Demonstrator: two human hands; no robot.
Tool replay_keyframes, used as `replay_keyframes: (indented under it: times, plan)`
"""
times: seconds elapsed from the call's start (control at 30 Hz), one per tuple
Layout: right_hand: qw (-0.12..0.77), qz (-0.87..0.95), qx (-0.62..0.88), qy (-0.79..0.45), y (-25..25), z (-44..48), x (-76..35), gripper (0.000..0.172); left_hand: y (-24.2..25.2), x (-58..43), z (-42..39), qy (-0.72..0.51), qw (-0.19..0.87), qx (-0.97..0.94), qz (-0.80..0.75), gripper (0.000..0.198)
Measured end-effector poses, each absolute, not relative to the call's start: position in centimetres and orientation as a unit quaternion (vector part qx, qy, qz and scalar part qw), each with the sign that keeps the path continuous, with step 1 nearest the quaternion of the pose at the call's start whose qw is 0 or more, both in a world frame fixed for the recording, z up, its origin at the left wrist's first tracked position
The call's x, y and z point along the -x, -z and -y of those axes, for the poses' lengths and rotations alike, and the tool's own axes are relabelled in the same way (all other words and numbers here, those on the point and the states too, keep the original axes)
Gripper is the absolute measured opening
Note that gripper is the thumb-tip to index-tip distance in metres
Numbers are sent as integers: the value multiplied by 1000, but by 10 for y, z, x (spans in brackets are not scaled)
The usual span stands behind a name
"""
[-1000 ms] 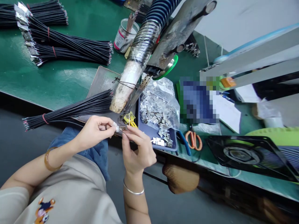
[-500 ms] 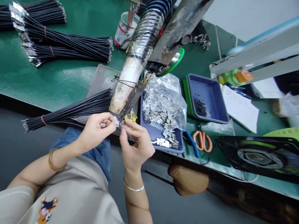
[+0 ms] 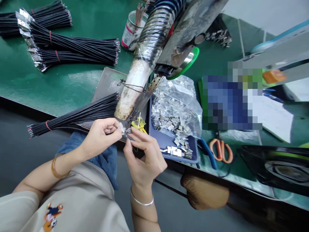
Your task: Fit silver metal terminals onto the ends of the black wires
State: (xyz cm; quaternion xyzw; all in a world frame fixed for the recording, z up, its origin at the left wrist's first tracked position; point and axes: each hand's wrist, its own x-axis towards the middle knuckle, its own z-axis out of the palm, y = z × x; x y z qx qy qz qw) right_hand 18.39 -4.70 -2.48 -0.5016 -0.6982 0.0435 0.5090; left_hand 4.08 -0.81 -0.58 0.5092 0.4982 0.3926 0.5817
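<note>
My left hand (image 3: 103,133) pinches a small whitish and metal connector (image 3: 121,127) between thumb and fingertips, just below the soldering iron (image 3: 135,112). Close on its right, my right hand (image 3: 146,151) has thumb and fingers curled towards the connector. A tiny thin piece shows at its thumb tip, too small to name. The iron slants down beside a taped fume hose (image 3: 129,93), its tip close above the fingertips. Behind my left hand lies a banded bundle of black cables (image 3: 77,112), on the work plate (image 3: 103,83) and over the table edge.
A blue tray (image 3: 158,148) holds a plastic bag (image 3: 178,100) and loose metal connector shells. Blue-handled pliers (image 3: 209,153), orange scissors (image 3: 220,150) and a black fan (image 3: 277,167) lie to the right. More cable bundles (image 3: 77,45) and a jar (image 3: 131,30) stand at the back.
The whole view has shifted slightly, so most things sit further right. My right hand's thumb and index finger have moved a little apart. My left hand keeps its pinch on the connector.
</note>
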Motion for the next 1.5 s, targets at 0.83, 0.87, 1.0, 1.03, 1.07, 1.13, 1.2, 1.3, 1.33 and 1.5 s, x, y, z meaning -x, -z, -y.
replay_keyframes:
  times: [0.83,0.87,1.0,1.03,1.07,1.13,1.2,1.3,1.33,1.5]
  plan:
    - [496,723,480,-39,27,46,-191,20,7,-36,10,-373,551,-559,-494,18]
    - [496,721,483,-41,28,46,-191,20,7,-36,11,-374,551,-561,-492,19]
    - [498,711,494,-43,28,44,-190,16,6,-37,11,-386,571,-548,-474,23]
    - [499,710,495,-45,28,44,-189,15,7,-37,11,-388,575,-544,-472,22]
    - [500,709,496,-45,28,43,-189,14,7,-37,11,-390,577,-541,-471,22]
    - [502,706,497,-44,29,41,-187,15,8,-37,11,-393,574,-540,-474,21]
    - [507,702,498,-37,28,39,-186,16,8,-38,11,-396,568,-539,-479,21]
    - [516,697,498,-24,27,38,-184,17,8,-39,9,-404,562,-539,-481,21]
    - [516,697,498,-23,26,38,-184,17,8,-39,9,-405,562,-538,-480,20]
    - [503,714,486,-30,27,43,-187,17,9,-37,8,-385,580,-537,-476,19]
